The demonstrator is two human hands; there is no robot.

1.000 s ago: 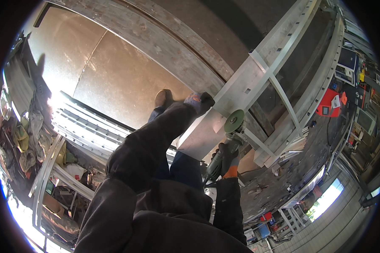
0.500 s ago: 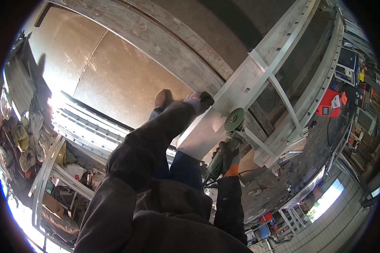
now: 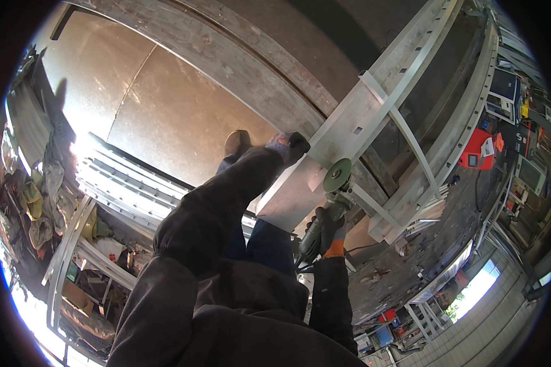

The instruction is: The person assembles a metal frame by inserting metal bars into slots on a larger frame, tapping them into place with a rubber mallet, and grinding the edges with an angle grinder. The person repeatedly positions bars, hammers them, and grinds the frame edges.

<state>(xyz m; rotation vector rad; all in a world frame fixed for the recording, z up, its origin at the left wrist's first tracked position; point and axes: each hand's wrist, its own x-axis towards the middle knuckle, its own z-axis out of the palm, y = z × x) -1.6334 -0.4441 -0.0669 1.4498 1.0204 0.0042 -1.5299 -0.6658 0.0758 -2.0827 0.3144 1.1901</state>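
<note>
My gloved right hand (image 3: 329,226) is wrapped round the body of a green angle grinder (image 3: 313,240). The grinder's round green disc (image 3: 337,175) faces up, over the near part of a grey metal beam (image 3: 288,202); whether it touches the metal I cannot tell. Further forward and to the left, my left hand (image 3: 292,147), in a dark-palmed glove, is closed at the beam's left edge. Its fingers are curled and partly hidden, and they seem to grip that edge.
Thin crossbars (image 3: 413,147) join the beam to a second long rail (image 3: 453,162) on the right. A wide steel beam (image 3: 226,67) runs underneath, crossing the floor. Bright metal profiles (image 3: 128,183) lie at left. A red machine (image 3: 476,150) stands at far right, and my shoe (image 3: 237,142) shows below.
My right hand and the grinder have shifted very slightly to the left and toward me. The left hand has stayed put on the beam's edge.
</note>
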